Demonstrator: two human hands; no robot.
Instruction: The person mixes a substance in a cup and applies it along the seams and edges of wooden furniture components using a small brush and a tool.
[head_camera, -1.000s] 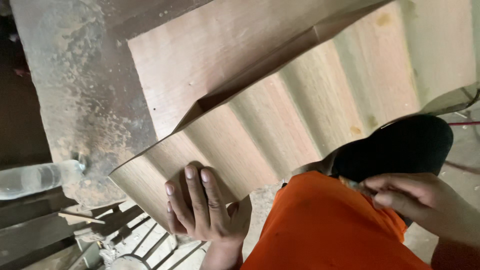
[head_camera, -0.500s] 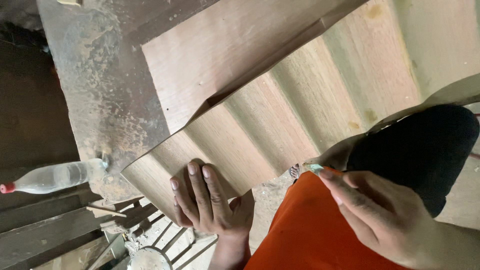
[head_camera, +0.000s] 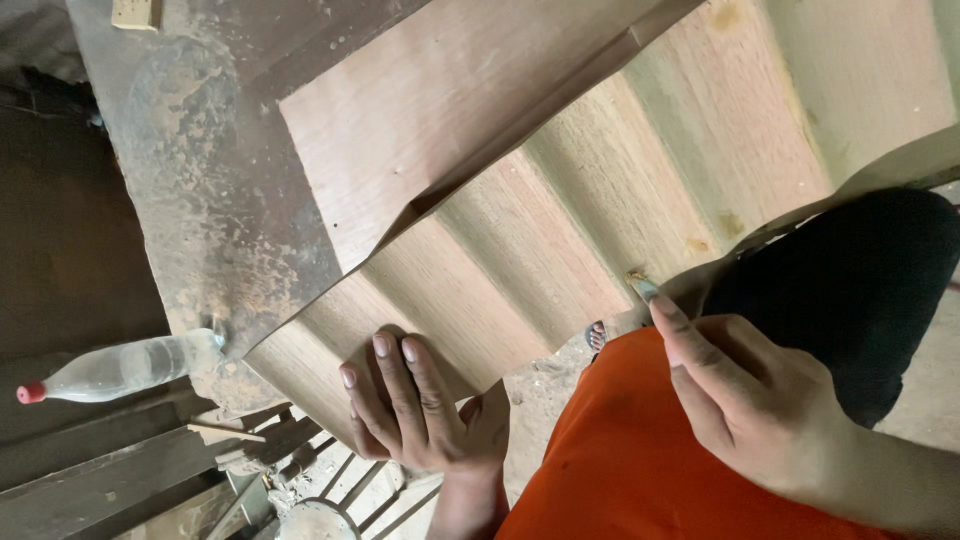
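Note:
A wide wooden panel (head_camera: 560, 220) made of several joined boards lies across a dusty workbench (head_camera: 190, 170), with a second flat board (head_camera: 440, 110) resting on it. My left hand (head_camera: 415, 410) presses flat on the panel's near corner, fingers together. My right hand (head_camera: 750, 390) pinches a small brush (head_camera: 640, 288), whose tip touches the panel's near edge. An orange shirt (head_camera: 640, 460) and dark trousers (head_camera: 850, 280) fill the lower right.
A plastic bottle with a red cap (head_camera: 120, 370) lies at the bench's left edge. A small wood block (head_camera: 135, 12) sits at the top left. Wooden slats and scraps (head_camera: 260, 450) lie below the bench. A sandalled foot (head_camera: 597, 336) shows on the dusty floor.
My right hand has come up from my lap with the small brush and reached the panel's near edge. The view has shifted, bringing the bottle further into sight. My left hand stays put.

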